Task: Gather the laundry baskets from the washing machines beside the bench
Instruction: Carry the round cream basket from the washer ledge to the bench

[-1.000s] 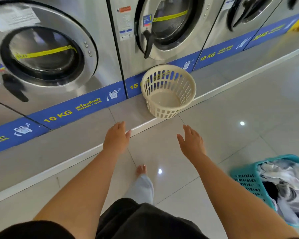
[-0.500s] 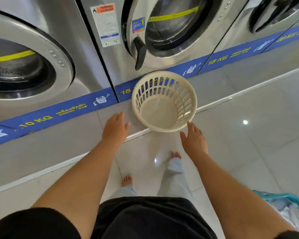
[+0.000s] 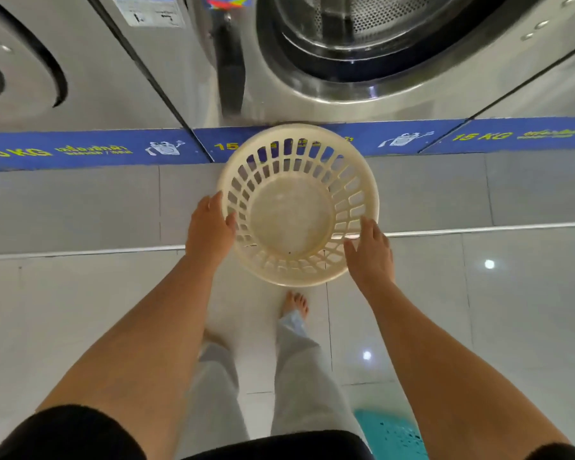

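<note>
Both arms reach forward, left hand (image 3: 210,230) and right hand (image 3: 369,254) open, palms facing inward.

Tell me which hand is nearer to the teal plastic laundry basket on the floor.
Right. The right hand is at the cream basket's right rim, on the same side as the teal plastic laundry basket near the bottom edge. The left hand is at the opposite rim, farther away.
</note>
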Motion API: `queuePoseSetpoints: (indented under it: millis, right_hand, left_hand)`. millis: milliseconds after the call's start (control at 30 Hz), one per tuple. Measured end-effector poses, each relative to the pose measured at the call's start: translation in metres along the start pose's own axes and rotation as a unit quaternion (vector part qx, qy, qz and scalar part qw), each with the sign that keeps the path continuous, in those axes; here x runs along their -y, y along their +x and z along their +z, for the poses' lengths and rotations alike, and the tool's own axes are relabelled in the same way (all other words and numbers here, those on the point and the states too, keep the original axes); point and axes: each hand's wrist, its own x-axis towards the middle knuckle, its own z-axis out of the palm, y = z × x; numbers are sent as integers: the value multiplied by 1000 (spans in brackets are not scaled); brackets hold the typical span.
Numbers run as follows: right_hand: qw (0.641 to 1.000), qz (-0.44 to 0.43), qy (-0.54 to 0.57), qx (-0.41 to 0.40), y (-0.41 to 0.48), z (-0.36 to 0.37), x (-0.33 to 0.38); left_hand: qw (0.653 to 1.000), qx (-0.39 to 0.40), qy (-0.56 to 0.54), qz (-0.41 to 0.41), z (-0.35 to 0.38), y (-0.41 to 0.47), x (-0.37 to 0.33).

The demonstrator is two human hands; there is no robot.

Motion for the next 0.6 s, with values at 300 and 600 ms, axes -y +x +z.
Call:
queuePoseSetpoints:
  millis: [300,600]
  right_hand:
    - [999,-20,-4,-33,107,39,-29]
    - [998,35,14,-57,146,61,-48]
  left_hand:
    - [997,14,31,-74,74,62,42]
    - [996,8,-14,-86,108,74,62]
